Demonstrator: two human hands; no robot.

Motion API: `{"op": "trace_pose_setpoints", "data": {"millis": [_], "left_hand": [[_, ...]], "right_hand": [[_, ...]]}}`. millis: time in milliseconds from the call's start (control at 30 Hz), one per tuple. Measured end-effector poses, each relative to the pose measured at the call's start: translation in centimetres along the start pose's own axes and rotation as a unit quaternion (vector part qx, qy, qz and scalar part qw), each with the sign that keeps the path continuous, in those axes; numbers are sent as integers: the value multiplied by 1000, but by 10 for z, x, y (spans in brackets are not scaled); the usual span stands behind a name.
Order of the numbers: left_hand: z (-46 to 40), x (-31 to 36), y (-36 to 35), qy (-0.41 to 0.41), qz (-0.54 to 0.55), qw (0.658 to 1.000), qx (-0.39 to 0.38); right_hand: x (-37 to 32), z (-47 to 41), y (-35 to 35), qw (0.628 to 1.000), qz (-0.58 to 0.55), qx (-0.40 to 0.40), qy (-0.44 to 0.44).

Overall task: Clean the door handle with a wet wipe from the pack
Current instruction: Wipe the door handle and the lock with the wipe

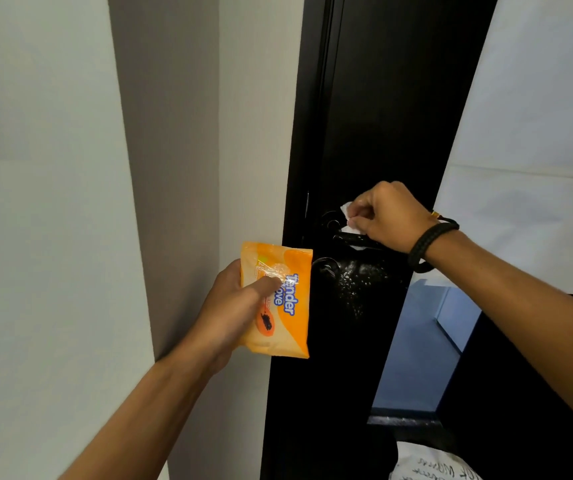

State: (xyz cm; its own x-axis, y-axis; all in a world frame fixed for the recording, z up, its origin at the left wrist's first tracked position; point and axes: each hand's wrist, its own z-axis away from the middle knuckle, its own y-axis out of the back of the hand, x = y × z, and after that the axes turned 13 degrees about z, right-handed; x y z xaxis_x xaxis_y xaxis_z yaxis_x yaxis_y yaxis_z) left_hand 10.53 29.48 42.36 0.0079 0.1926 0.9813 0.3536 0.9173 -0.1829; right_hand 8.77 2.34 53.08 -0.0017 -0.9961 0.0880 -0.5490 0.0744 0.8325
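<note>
A black door (382, 116) stands partly ajar in front of me. Its black lever handle (344, 239) sits at mid height, mostly covered by my right hand (389, 216). That hand is closed over a white wet wipe (347, 211) and presses it onto the handle; only the wipe's edges show around my fingers. My left hand (240, 306) holds an orange wet-wipe pack (283, 306) just left of the door's edge, thumb across its front. A second round lock fitting (326, 266) lies below the handle.
A grey and white wall (70, 237) fills the left side. White specks mark the door (361, 282) below the handle. Through the gap on the right I see a blue floor (416, 358) and a pale wall (537, 98). My printed shirt (430, 462) shows at the bottom.
</note>
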Motion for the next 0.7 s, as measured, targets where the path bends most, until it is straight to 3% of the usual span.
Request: {"op": "trace_pose_setpoints", "data": {"millis": [100, 200, 300, 467, 700], "left_hand": [[0, 0, 0, -1, 5, 1000, 9], [-1, 1, 0, -1, 8, 1000, 13], [-1, 1, 0, -3, 3, 1000, 7], [-1, 0, 2, 0, 4, 1000, 9], [-2, -3, 3, 6, -6, 1000, 4]], "right_hand": [[2, 2, 9, 999, 9, -38, -15], [3, 14, 25, 989, -51, 108, -87], [-7, 44, 25, 946, -138, 249, -156], [-45, 100, -32, 905, -170, 340, -189], [-57, 111, -134, 883, -221, 305, -279]]}}
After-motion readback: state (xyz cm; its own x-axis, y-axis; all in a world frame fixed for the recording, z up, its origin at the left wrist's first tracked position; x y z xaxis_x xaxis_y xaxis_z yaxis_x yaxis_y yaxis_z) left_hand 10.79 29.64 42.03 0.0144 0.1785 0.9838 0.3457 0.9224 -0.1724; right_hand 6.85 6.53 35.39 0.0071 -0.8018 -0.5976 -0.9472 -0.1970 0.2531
